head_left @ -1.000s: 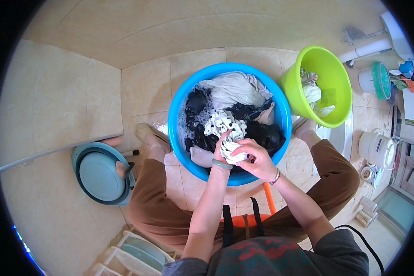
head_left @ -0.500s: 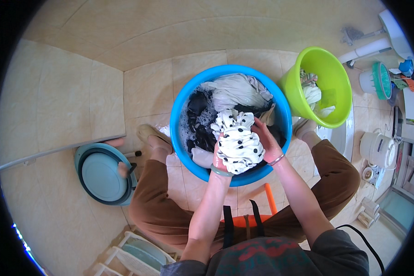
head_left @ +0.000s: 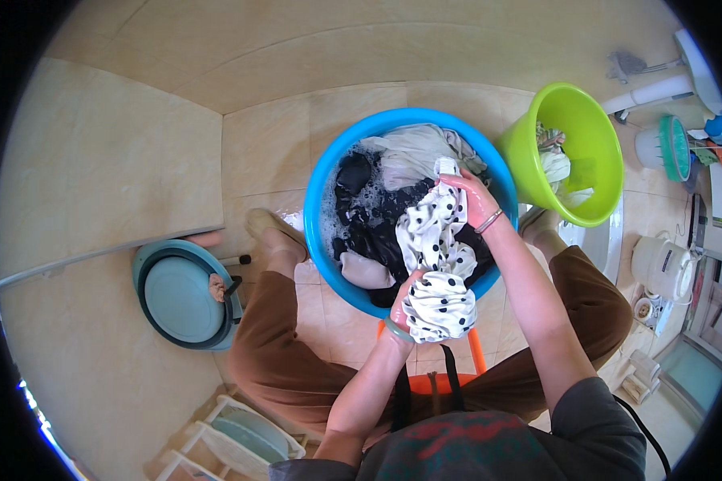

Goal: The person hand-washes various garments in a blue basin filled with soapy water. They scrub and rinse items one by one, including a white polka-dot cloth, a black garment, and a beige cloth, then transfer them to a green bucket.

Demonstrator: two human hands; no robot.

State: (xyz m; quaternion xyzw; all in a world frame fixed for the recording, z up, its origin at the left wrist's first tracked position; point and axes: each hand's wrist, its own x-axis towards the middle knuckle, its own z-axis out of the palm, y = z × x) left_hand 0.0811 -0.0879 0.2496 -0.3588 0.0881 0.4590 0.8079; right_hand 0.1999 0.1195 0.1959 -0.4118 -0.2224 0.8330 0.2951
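Note:
A white garment with black polka dots (head_left: 440,307) is stretched between my hands over the near right side of a round blue tub (head_left: 316,247). My left hand (head_left: 403,309) grips its bunched near end by the tub's near rim, with most of the fingers hidden behind the cloth. Farther off, my right hand (head_left: 476,200) holds the narrow far end between thumb and fingers. Beneath, soapy water in the tub holds dark clothes (head_left: 377,240), a pale grey-white garment (head_left: 409,156) and a small light pinkish cloth (head_left: 367,271).
A lime green bucket (head_left: 610,160) with some clothes inside stands against the tub's right side. On the left lies a grey-blue basin (head_left: 183,301) with a dark inner rim. An orange stool (head_left: 476,353) is under me. A white lidded bucket (head_left: 660,266) stands far right.
The bunched garment has been drawn out lengthwise. My left hand has come nearer to me with one end, while my right hand has moved away and slightly right with the other.

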